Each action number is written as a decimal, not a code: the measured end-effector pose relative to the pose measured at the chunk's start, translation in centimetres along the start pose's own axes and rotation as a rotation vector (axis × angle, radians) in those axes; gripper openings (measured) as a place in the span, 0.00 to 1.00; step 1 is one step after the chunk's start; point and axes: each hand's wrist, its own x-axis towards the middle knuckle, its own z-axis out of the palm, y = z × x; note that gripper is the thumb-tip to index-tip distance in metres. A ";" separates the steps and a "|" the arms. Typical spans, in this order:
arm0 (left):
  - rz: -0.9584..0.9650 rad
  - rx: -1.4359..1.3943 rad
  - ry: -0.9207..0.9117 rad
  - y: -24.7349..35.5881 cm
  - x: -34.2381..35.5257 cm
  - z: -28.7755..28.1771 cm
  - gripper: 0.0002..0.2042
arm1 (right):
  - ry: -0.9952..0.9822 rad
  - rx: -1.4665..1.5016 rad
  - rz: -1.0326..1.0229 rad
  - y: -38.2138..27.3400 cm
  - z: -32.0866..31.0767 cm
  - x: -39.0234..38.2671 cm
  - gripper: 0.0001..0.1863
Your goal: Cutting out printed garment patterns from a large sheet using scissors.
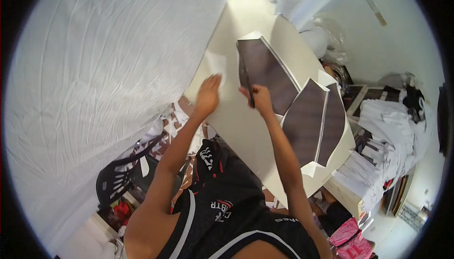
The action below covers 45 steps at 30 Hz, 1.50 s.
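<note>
My right hand (261, 99) is closed around a pair of dark scissors (245, 67), whose long blades point away from me along the left edge of a dark printed sheet (270, 67) with white margins. My left hand (208, 94) is over the table's left side, its fingers stretched out and slightly blurred. Just beyond its fingertips is a blurred white paper scrap (218, 66); whether they touch, I cannot tell. To the right, a second dark printed sheet (305, 117) with a pale stripe overlaps the first one's corner.
Both sheets lie on a cream table (243, 136). White fabric (109, 60) hangs along its left side. Paper scraps litter the floor (177, 117) beside a black plastic basket (116, 183). White cloths (390, 122) are piled at right; a person in pink (352, 240) is at lower right.
</note>
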 end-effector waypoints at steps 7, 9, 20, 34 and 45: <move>0.171 0.573 -0.577 -1.1 3.0 -10.8 0.16 | 0.118 0.066 0.217 2.9 -4.5 -14.7 0.21; 0.119 0.471 -0.486 1.1 10.3 -8.5 0.14 | 0.171 0.043 0.309 3.9 -4.7 -17.4 0.22; 0.514 0.081 -0.285 -5.3 24.5 2.3 0.28 | 0.287 -0.074 0.301 6.4 -0.8 -21.9 0.24; 0.108 -0.078 0.157 1.8 1.4 3.0 0.17 | -0.036 0.175 0.347 9.6 2.2 -21.8 0.25; 0.006 -0.216 0.316 3.0 -1.1 3.8 0.16 | -0.060 0.292 0.309 10.7 4.6 -17.8 0.25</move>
